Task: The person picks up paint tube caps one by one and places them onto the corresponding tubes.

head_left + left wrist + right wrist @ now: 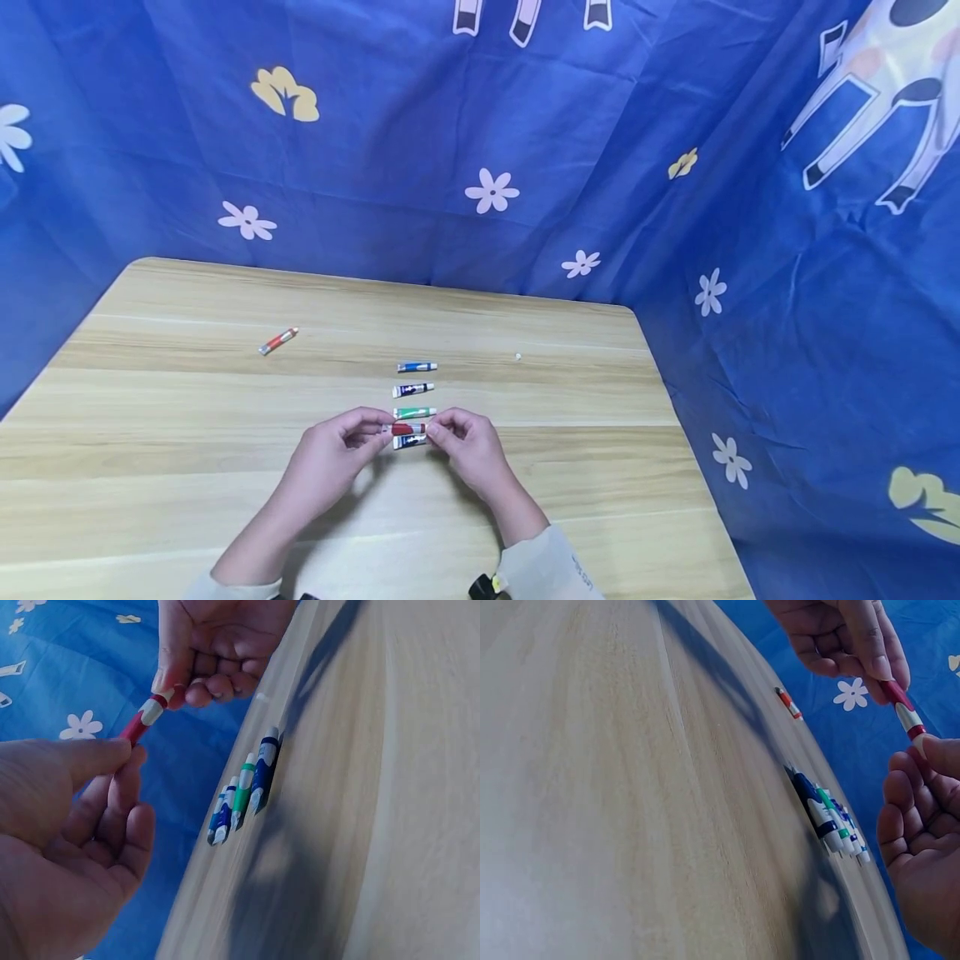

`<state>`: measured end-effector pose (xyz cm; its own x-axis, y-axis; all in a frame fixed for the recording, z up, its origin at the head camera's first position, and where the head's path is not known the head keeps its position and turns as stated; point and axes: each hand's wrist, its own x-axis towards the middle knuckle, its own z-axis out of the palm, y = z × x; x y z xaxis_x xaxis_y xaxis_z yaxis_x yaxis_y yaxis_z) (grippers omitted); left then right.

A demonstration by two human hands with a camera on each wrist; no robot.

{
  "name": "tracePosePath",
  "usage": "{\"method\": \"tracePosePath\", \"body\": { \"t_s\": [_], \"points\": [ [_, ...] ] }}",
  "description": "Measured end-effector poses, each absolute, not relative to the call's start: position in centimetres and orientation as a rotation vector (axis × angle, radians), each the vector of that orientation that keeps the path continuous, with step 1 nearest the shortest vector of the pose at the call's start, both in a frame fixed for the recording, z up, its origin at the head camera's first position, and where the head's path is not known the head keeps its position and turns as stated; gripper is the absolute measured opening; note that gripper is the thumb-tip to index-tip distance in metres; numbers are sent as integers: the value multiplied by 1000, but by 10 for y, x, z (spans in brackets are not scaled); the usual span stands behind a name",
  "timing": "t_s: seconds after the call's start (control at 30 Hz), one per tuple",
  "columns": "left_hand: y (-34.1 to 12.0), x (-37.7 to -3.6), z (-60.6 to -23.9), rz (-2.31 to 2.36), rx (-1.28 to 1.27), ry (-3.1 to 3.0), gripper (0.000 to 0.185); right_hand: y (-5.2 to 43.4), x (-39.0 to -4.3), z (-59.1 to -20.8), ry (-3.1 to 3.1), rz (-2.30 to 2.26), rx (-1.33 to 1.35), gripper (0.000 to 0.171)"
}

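Here both hands, left [330, 454] and right [468, 446], pinch the red tube [407, 428] by its ends above the table [187, 417]; four tubes [415, 390] lie beside it, an orange one [278, 340] well apart.

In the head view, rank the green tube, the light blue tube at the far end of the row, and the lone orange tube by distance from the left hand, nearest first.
1. Green tube: in the row, just beyond the left hand.
2. Light blue tube: far end of the same row, farther up the table.
3. Orange tube: lying alone, off to the far left.
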<state>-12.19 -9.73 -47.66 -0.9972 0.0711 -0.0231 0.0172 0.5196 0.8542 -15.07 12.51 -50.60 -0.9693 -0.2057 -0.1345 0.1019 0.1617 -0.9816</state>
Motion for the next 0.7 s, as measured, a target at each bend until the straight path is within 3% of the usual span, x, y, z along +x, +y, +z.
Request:
{"method": "tracePosePath", "body": {
  "t_s": [0.27, 0.7],
  "points": [
    [-96, -119, -471, 1160, 304, 2890, 19, 134, -151, -503, 2334, -1732, -257, 18],
    [-87, -117, -489, 987, 338, 2942, 17, 152, -156, -511, 2469, -1490, -325, 14]
  ]
}}
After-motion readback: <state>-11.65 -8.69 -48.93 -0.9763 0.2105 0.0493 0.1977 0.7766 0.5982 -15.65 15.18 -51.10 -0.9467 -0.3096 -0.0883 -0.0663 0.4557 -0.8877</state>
